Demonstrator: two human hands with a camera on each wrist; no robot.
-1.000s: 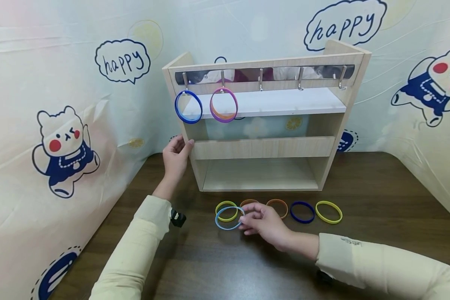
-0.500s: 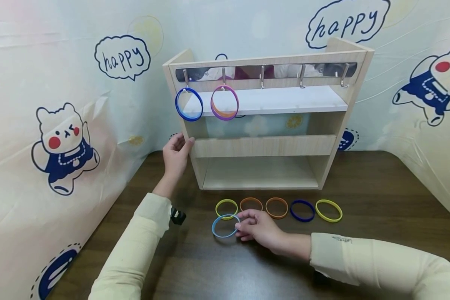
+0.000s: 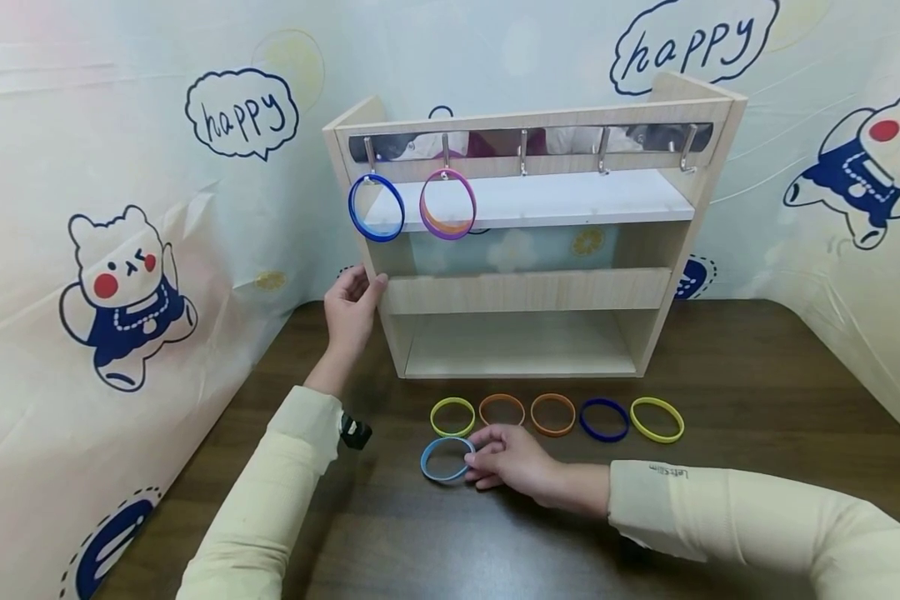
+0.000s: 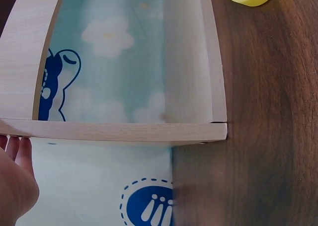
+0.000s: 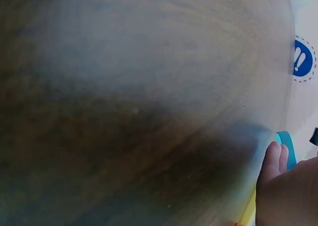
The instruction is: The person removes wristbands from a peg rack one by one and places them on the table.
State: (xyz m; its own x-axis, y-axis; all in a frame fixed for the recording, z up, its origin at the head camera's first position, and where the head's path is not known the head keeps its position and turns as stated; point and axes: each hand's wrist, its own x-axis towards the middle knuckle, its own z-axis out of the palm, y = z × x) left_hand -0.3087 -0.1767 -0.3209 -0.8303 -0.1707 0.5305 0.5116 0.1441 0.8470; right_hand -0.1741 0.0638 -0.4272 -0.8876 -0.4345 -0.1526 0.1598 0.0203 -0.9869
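My right hand (image 3: 512, 461) pinches a light-blue silicone wristband (image 3: 444, 477) by its right side, low over the table in front of the row of bands. In the right wrist view, a bit of the light-blue band shows beyond the fingers (image 5: 272, 159). At the left side of the wooden shelf (image 3: 528, 293), my left hand (image 3: 352, 308) grips the side panel, thumb at the front edge. From the left wrist view, its fingertips touch the panel's outer face. Blue bands (image 3: 355, 208) hang on the leftmost hook, and purple and orange bands (image 3: 474, 208) on the second.
In front of the shelf lie a yellow band (image 3: 433, 419), two orange bands (image 3: 572, 423), a dark-blue band (image 3: 604, 437) and another yellow band (image 3: 657, 439). Further metal hooks (image 3: 523, 154) line the shelf's top rail. A printed cloth (image 3: 142, 50) stands behind the dark wooden table (image 3: 390, 533).
My right hand has moved the light-blue band toward me and slightly left, off its overlap with the left yellow band. My left hand stays at the shelf's side.
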